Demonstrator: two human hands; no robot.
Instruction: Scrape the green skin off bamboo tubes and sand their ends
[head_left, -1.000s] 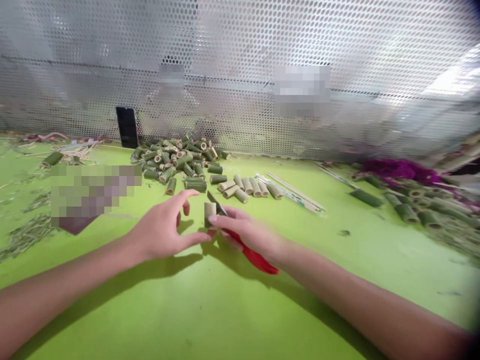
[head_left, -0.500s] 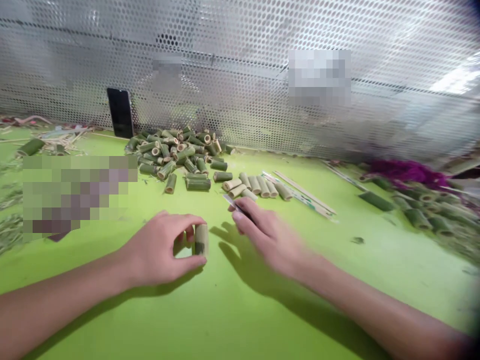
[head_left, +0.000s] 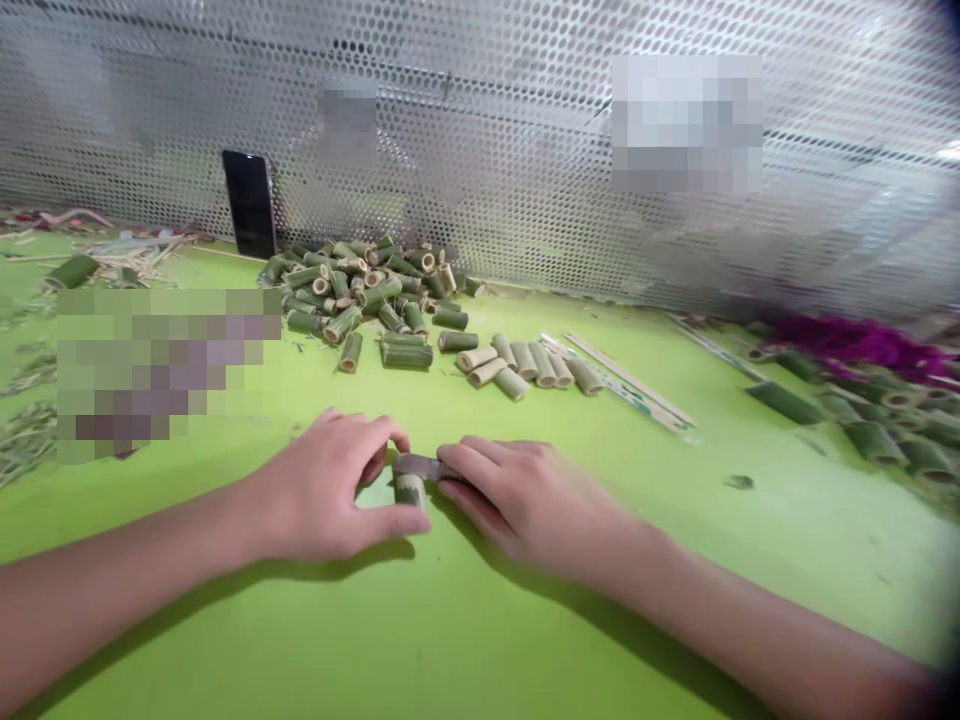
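My left hand (head_left: 337, 490) grips a short bamboo piece (head_left: 409, 490) between thumb and fingers, holding it upright on the green table (head_left: 450, 640). The piece is partly pale, with dark green skin left in patches. My right hand (head_left: 517, 490) is closed round a knife, and its flat metal blade (head_left: 421, 467) lies across the upper part of the bamboo; the handle is hidden in my fingers. Beyond my hands lie several pale, peeled bamboo pieces (head_left: 544, 365) in a loose row, beside a heap of green bamboo pieces (head_left: 375, 280).
A phone (head_left: 251, 205) leans on the perforated metal screen (head_left: 495, 180) at the back. Thin sticks (head_left: 630, 380) lie right of the peeled pieces. At far right are longer bamboo tubes (head_left: 874, 442) and purple fibres (head_left: 855, 345); shavings (head_left: 26, 435) lie at far left.
My right hand has come down and nearer to my left, bringing the knife blade onto the bamboo piece. My left hand keeps its hold. The view has shifted slightly.
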